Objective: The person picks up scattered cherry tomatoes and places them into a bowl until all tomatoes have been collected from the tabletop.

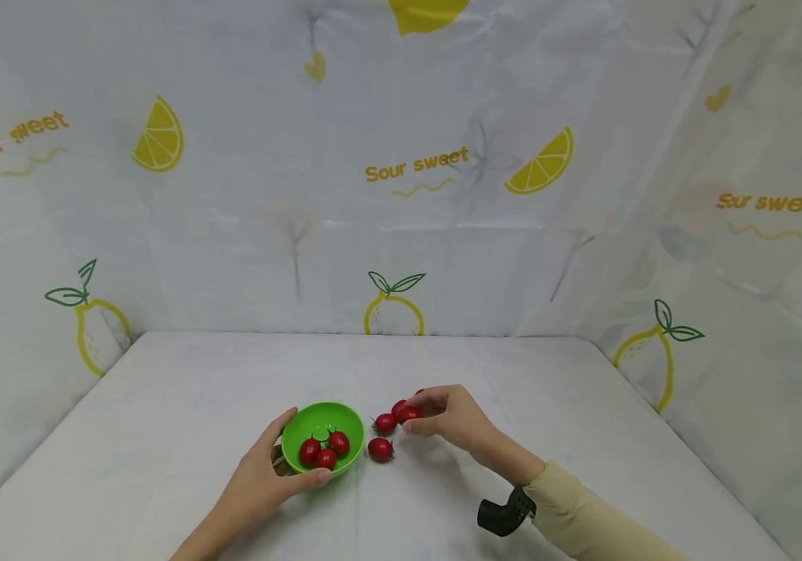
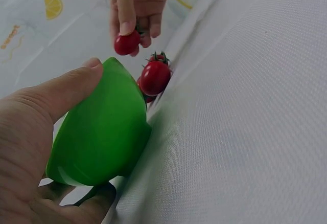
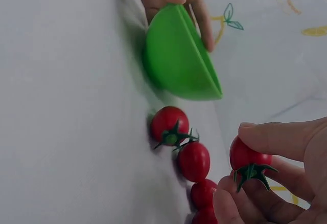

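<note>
My left hand (image 1: pixel 256 477) grips a green bowl (image 1: pixel 325 412), thumb at the near rim and fingers round its left side. Three red cherry tomatoes (image 1: pixel 326 458) lie in the bowl. Just right of it, my right hand (image 1: pixel 458 422) pinches another cherry tomato (image 3: pixel 246 156) between thumb and fingers, its green calyx showing. In the right wrist view this tomato is held up off the table. Several loose cherry tomatoes (image 1: pixel 381 449) lie between the bowl and the right hand, some partly hidden by that hand. The left wrist view shows the bowl's outside only.
A white cloth covers the table (image 1: pixel 197 405). Behind it hangs a pale sheet (image 1: pixel 246 195) printed with lemons and lettering. A black device (image 1: pixel 506 514) is at the right wrist, below a beige sleeve (image 1: pixel 583 514).
</note>
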Motion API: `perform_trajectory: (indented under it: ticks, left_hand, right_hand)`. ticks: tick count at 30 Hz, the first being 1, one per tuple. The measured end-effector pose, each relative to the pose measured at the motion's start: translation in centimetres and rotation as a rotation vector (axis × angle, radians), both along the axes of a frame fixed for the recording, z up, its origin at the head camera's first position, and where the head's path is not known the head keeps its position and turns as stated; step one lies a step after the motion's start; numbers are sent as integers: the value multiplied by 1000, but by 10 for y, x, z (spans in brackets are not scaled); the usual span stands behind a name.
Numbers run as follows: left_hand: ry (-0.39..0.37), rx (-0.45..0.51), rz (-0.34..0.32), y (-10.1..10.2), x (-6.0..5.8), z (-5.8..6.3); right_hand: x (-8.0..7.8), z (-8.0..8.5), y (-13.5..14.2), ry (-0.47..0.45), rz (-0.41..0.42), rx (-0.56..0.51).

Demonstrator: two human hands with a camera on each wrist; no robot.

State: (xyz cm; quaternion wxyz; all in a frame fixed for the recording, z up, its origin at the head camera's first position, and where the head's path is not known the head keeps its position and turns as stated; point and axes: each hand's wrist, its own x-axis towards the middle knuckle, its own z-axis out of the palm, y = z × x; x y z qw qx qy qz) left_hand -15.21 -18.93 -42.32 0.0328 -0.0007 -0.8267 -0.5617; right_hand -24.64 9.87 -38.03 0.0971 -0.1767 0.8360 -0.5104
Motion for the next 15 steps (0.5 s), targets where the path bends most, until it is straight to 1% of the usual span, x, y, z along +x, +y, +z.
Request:
perform_trajectory:
  ticks: [9, 13, 15]
  left_hand:
    - [0, -8, 11, -1, 0, 0]
    - [4, -12, 10, 0, -1, -2]
    - [9, 2, 9, 0, -3, -4]
  right_hand:
    - [17, 27, -23, -73, 14, -174]
    - [24, 36, -38, -97, 53, -257]
    - [27, 40, -45, -108, 76, -291]
